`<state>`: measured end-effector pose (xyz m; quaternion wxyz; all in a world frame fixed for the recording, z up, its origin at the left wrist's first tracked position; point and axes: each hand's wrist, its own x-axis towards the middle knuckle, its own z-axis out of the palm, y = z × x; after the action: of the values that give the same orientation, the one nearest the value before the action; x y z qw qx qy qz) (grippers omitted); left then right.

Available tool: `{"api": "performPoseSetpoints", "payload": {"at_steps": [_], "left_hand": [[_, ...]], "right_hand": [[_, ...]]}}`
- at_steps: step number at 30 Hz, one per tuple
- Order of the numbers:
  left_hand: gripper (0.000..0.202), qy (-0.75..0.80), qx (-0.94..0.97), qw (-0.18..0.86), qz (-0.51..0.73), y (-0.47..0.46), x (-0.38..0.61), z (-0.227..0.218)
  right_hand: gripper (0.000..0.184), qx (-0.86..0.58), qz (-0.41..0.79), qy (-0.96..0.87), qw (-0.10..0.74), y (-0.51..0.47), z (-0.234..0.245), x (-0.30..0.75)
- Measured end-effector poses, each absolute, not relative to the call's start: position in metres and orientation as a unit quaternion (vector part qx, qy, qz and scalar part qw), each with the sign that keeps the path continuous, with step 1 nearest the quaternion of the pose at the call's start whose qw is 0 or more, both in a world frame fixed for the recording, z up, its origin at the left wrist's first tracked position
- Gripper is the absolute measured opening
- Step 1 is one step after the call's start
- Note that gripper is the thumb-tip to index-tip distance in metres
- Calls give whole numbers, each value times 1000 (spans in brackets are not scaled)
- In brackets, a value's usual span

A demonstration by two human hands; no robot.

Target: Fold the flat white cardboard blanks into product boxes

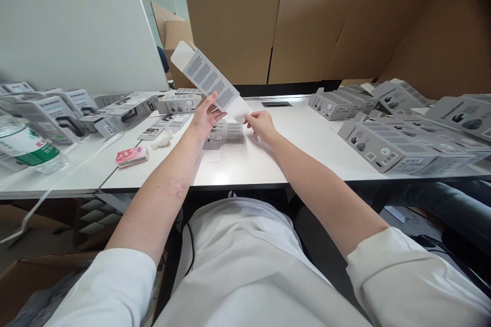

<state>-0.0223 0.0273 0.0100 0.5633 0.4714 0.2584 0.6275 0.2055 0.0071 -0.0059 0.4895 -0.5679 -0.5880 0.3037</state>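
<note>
A grey and white product box (212, 79) is held tilted above the table, its upper left end flap standing open. My left hand (207, 115) grips the box along its lower side, thumb on the printed panel. At the lower right end, my right hand (261, 123) pinches the white end flap (238, 110) between thumb and fingers. Below the hands, a flat unfolded carton (233, 135) lies on the white table (264, 166), partly hidden by the left hand and the held box.
Several finished-looking boxes (387, 145) are stacked at the right. More boxes (57, 115) stand at the left, near a water bottle (28, 145) and a pink tissue pack (131, 157). Large cardboard panels (307, 20) rise behind the table. A white cord (34, 212) hangs over the left edge.
</note>
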Motion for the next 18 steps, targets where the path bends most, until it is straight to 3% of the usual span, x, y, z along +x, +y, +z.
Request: {"api": "performPoseSetpoints", "payload": {"at_steps": [6, 15, 18], "left_hand": [[66, 258, 505, 563, 602, 24, -20, 10], [84, 344, 370, 546, 668, 42, -25, 9], [85, 356, 359, 543, 671, 44, -30, 8]], "right_hand": [[27, -572, 295, -587, 492, 7, -6, 206], [36, -508, 348, -619, 488, -1, -5, 196], [30, -468, 381, -636, 481, -4, -5, 191]]}}
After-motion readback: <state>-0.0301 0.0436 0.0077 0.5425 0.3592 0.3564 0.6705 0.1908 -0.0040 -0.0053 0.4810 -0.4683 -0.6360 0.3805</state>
